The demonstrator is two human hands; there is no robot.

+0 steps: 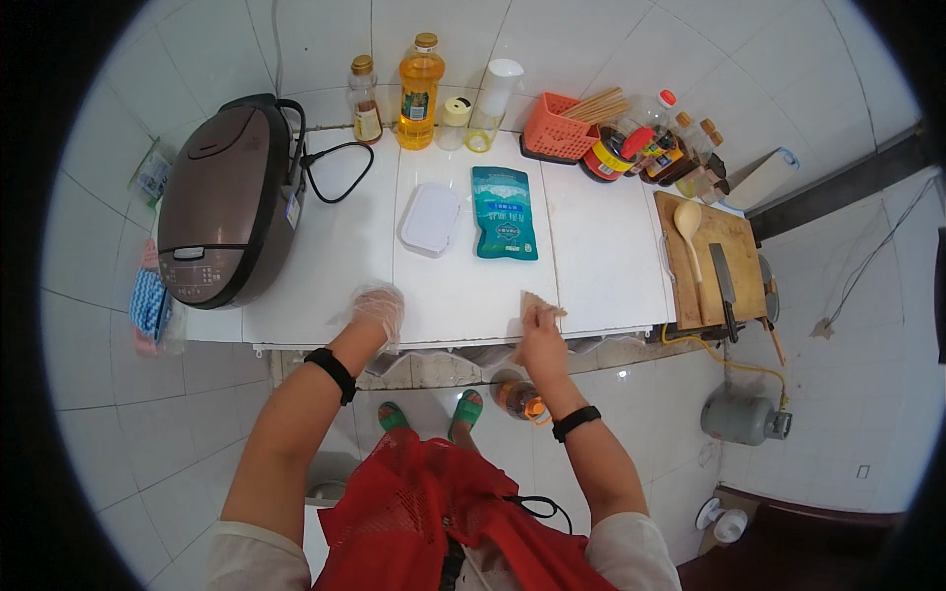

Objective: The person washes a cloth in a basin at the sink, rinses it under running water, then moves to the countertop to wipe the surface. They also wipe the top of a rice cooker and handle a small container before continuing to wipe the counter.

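Observation:
My left hand (pixel 375 309), in a clear disposable plastic glove, rests near the front edge of the white tiled counter (pixel 473 295); its fingers are blurred under the film. Bare, my right hand (pixel 544 343) grips a light brown cloth (pixel 538 303) against the counter's front edge. Ahead of both hands lie a small white lidded plastic box (pixel 432 220) and a teal printed pouch (pixel 505 214), side by side and apart.
A rice cooker (pixel 222 199) stands left. Along the wall are an oil bottle (pixel 420 96), a coral chopstick basket (pixel 558 129) and sauce bottles (pixel 658 155). The cutting board (pixel 709 281) at right holds a wooden spoon (pixel 691 236) and a knife (pixel 723 281). A gas cylinder (pixel 739 419) lies below.

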